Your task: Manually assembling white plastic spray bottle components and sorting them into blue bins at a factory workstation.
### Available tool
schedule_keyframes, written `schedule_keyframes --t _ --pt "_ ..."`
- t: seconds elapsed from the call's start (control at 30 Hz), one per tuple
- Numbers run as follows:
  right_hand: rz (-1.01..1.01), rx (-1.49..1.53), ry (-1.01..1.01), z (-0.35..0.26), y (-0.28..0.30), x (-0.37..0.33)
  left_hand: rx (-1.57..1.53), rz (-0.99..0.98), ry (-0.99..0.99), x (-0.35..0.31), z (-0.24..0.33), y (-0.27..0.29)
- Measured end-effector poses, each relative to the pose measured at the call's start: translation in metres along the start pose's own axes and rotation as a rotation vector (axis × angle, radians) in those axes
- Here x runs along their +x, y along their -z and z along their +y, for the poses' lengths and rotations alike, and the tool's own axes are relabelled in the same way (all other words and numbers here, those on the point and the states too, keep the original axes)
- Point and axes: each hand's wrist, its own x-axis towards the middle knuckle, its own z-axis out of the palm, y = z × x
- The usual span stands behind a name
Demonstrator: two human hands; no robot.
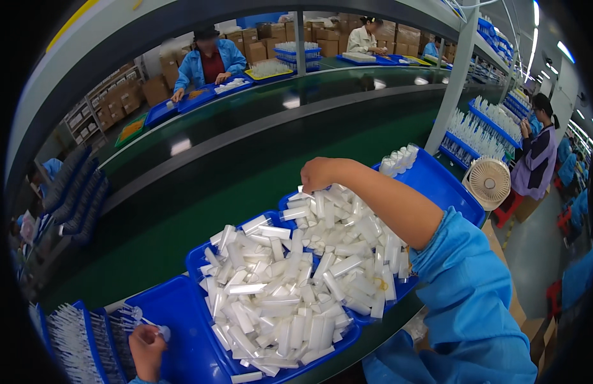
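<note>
My left hand (147,352) is closed around a small white plastic part (164,333), low at the left beside a rack of white-stemmed parts (75,339). Under and beside that hand lies a blue tray (191,329). Across the middle, two blue trays, one nearer (192,261) and one farther (285,200), are heaped with short white tubes (271,301) in clear film. My right hand (322,174) is at the far edge of the heap, fingers curled down and closed against the tubes. Its fingertips are partly hidden, so what they pinch is unclear.
Another blue tray (447,185) at the right holds a cluster of white tubes (399,160). Beyond runs a green conveyor belt (200,211). A grey post (453,89) and a round fan (488,182) stand right. Co-workers sit across the belt and along the right.
</note>
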Motion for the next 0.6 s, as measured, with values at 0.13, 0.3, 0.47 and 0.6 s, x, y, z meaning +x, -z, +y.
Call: schedule_keyframes --t 0.13,0.3,0.47,0.6 --pt "-0.056 -0.212 -0.082 -0.007 0.001 0.005 0.037 -0.112 -0.089 -0.024 -0.014 0.003" --pt "0.067 -0.129 -0.001 -0.007 0.006 -0.035 0.494 -0.121 -0.085 -0.054 0.013 0.007" --pt "0.202 -0.190 0.126 -0.012 0.001 -0.088 0.294 0.247 -0.448 -0.092 0.037 0.004" --pt "0.482 -0.029 0.258 -0.021 -0.017 -0.143 -0.160 0.042 -0.448 -0.131 0.072 -0.013"
